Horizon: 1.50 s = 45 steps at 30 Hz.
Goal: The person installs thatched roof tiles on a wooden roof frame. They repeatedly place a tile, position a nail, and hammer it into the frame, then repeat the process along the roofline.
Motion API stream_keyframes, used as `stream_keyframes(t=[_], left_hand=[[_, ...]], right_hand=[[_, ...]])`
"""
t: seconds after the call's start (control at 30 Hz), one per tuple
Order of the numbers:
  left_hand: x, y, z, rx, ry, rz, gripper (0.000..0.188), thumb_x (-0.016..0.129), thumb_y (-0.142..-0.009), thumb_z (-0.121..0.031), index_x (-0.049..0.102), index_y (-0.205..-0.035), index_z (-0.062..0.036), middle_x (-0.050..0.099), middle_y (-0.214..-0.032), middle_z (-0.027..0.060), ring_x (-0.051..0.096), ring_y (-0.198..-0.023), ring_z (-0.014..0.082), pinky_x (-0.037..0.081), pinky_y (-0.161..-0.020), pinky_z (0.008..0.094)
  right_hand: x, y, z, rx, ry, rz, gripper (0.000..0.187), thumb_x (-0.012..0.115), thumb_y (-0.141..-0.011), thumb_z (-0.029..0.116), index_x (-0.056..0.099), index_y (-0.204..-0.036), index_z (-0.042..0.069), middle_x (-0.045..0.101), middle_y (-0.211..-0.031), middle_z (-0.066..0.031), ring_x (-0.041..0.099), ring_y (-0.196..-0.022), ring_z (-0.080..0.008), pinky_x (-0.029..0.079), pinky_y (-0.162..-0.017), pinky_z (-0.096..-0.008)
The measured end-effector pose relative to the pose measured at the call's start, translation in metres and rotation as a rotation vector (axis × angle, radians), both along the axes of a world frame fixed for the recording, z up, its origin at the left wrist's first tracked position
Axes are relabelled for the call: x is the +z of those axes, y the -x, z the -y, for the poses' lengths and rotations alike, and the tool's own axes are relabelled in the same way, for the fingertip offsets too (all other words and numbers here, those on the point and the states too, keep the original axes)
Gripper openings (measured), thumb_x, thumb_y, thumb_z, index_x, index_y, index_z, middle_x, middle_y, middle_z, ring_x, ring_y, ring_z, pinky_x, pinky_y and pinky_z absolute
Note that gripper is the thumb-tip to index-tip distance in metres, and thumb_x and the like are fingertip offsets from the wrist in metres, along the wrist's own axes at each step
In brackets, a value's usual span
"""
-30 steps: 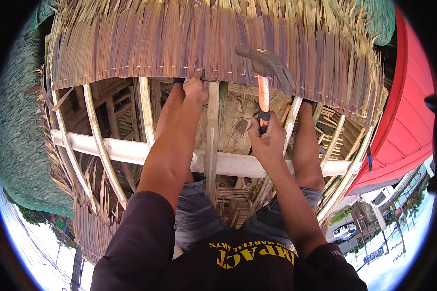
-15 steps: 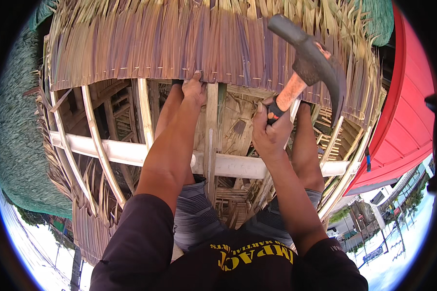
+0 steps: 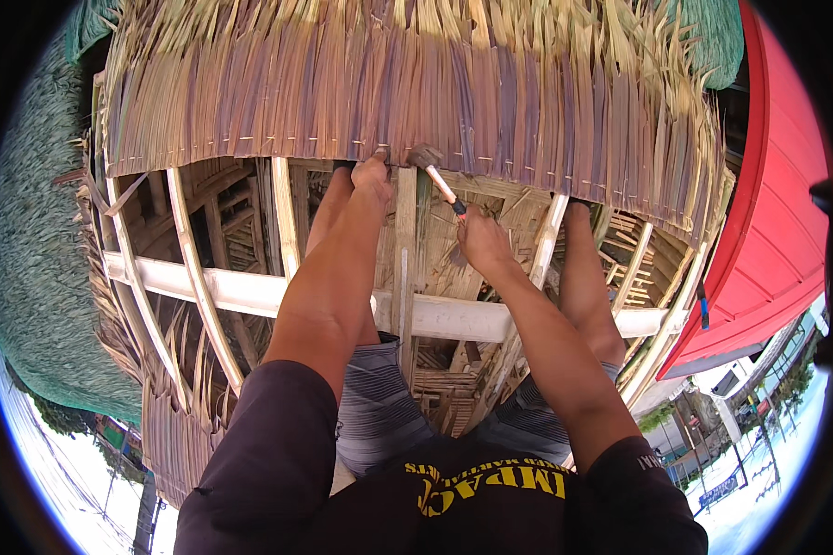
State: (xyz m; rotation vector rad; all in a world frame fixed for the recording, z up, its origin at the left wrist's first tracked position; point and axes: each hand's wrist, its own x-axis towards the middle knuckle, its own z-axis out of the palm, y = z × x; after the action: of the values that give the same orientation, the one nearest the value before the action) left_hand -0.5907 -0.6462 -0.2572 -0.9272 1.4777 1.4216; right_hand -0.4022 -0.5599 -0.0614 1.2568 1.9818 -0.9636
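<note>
A brown palm-thatch panel [image 3: 278, 120] with a stitched lower edge stretches across the roof frame. At that edge, near the middle wooden rafter [image 3: 404, 250], my left hand [image 3: 372, 176] is closed on the panel, thumb on top and the other fingers largely hidden. Whether a nail is there is too small to tell. In my right hand [image 3: 484, 240] is a hammer [image 3: 446, 192], gripped by its dark handle end. Its head is down at the thatch edge, just right of the rafter top and a short way from my left fingers.
A pale crossbeam [image 3: 463, 317] runs under several thin rafters, with open gaps down to bamboo framing below. My legs straddle the middle rafter. Green netting-covered thatch [image 3: 37, 250] lies left, a red metal roof [image 3: 777, 203] right. A blue-handled tool [image 3: 702, 307] hangs at the right edge.
My right hand has swung the hammer down and left, from raised near the camera to the thatch edge. My left hand stays at the same spot on the panel.
</note>
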Motion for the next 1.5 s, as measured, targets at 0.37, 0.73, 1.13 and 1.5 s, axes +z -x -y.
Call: stream_keyframes(t=[0.37, 0.73, 1.13, 1.5], left_hand=[[0.160, -0.137, -0.031, -1.049, -0.626, -0.493, 0.024, 0.067, -0.096, -0.003, 0.061, -0.119, -0.0002, 0.069, -0.108, 0.0069, 0.065, -0.093, 0.0121, 0.053, -0.084, 0.0281], [0.141, -0.265, -0.146, -1.026, -0.427, -0.627, 0.011, 0.067, -0.093, -0.002, 0.065, -0.104, -0.0001, 0.072, -0.088, 0.0076, 0.069, -0.080, 0.0171, 0.054, -0.072, 0.0301], [0.051, -0.267, -0.180, -1.687, -0.163, -1.282, 0.019, 0.071, -0.087, -0.011, 0.067, -0.105, -0.0042, 0.058, -0.117, 0.0126, 0.056, -0.109, 0.0356, 0.047, -0.093, 0.0464], [0.063, -0.277, -0.166, -1.374, -0.056, -0.963, 0.024, 0.071, -0.088, -0.010, 0.064, -0.108, 0.0015, 0.059, -0.123, 0.0163, 0.057, -0.115, 0.0332, 0.048, -0.095, 0.0444]], right_hand=[[0.030, -0.066, -0.044, -1.364, 0.548, -0.604, 0.014, 0.064, -0.095, 0.015, 0.054, -0.086, 0.011, 0.046, -0.059, 0.0033, 0.045, -0.047, -0.0100, 0.040, -0.043, -0.0310], [0.008, -0.199, -0.065, -1.256, -0.093, -0.344, 0.023, 0.059, -0.101, 0.027, 0.055, -0.095, 0.005, 0.054, -0.065, -0.0051, 0.057, -0.055, -0.0178, 0.048, -0.052, -0.0363], [0.034, -0.212, -0.062, -0.745, -0.350, -0.350, 0.020, 0.055, -0.097, 0.016, 0.052, -0.109, 0.000, 0.065, -0.080, -0.0290, 0.064, -0.073, -0.0520, 0.049, -0.067, -0.0611], [-0.010, -0.213, -0.071, -0.735, -0.113, -0.033, 0.032, 0.045, -0.101, 0.027, 0.050, -0.108, -0.004, 0.066, -0.091, -0.0390, 0.064, -0.089, -0.0570, 0.049, -0.082, -0.0651]])
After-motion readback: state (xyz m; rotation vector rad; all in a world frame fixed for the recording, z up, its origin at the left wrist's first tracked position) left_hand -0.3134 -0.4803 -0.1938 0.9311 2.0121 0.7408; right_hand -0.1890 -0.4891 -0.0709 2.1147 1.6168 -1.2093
